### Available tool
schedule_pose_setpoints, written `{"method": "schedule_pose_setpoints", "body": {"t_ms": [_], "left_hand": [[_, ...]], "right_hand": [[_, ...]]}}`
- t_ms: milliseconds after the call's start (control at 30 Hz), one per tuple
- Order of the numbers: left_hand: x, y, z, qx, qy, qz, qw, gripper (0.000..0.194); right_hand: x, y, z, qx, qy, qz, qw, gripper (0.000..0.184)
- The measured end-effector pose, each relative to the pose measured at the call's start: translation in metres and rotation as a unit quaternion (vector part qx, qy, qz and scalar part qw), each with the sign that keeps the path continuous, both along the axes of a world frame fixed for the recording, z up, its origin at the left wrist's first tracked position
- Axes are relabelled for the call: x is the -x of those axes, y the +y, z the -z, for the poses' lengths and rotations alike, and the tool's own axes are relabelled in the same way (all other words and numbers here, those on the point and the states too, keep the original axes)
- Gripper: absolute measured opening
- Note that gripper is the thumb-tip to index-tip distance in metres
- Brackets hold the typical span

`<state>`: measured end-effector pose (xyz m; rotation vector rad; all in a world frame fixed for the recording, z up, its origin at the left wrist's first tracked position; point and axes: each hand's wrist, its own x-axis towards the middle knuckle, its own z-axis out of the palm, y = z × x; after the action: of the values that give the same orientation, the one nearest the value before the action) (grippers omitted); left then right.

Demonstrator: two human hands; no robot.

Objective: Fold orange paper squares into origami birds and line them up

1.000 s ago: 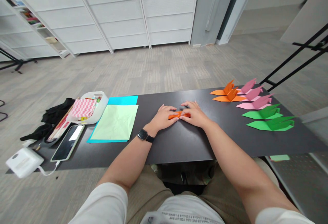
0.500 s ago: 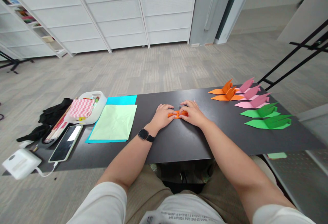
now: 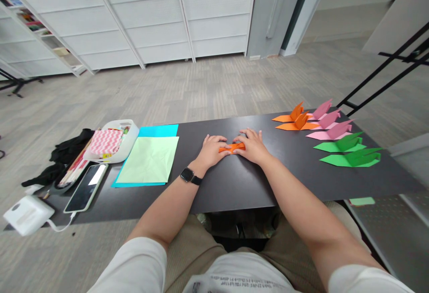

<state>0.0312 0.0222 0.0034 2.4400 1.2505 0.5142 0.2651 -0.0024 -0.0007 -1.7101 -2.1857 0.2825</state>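
A small folded piece of orange paper (image 3: 237, 147) lies on the dark table, partly covered by my fingers. My left hand (image 3: 213, 149) grips its left end between thumb and fingers. On its right end, my right hand (image 3: 254, 146) holds the paper with the thumb and index finger, the other fingers raised a little. To the right stand folded paper cranes: two orange ones (image 3: 295, 124), three pink ones (image 3: 330, 129) and two green ones (image 3: 355, 156).
Left of my hands, light green paper sheets (image 3: 150, 161) lie over blue sheets (image 3: 161, 130). Farther left are a white basket (image 3: 129, 143) with a pink zigzag-patterned item, a phone (image 3: 86, 188) on a cable, a white charger (image 3: 28, 214), a dark tray and black cloth (image 3: 72, 147).
My right hand has shifted slightly on the orange paper, its fingers lifting and spreading a little. My left hand stays almost still.
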Motion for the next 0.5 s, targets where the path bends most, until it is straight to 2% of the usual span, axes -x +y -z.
{"method": "schedule_pose_setpoints", "body": {"t_ms": [133,233,367,500], "left_hand": [[0.0,0.001,0.002,0.004,-0.003,-0.004,1.0,0.014],[0.0,0.001,0.003,0.008,-0.004,-0.004,1.0,0.014],[-0.001,0.001,0.001,0.014,-0.001,-0.009,1.0,0.014],[-0.002,0.001,-0.001,0.016,-0.001,-0.011,1.0,0.013]], "right_hand": [[-0.014,0.0,0.001,0.024,-0.008,0.029,0.999,0.05],[-0.028,0.001,0.001,0.042,0.0,0.031,0.999,0.051],[-0.034,0.002,-0.004,0.012,0.031,0.008,0.999,0.037],[-0.02,0.002,-0.009,-0.035,0.054,-0.013,0.998,0.024]]}}
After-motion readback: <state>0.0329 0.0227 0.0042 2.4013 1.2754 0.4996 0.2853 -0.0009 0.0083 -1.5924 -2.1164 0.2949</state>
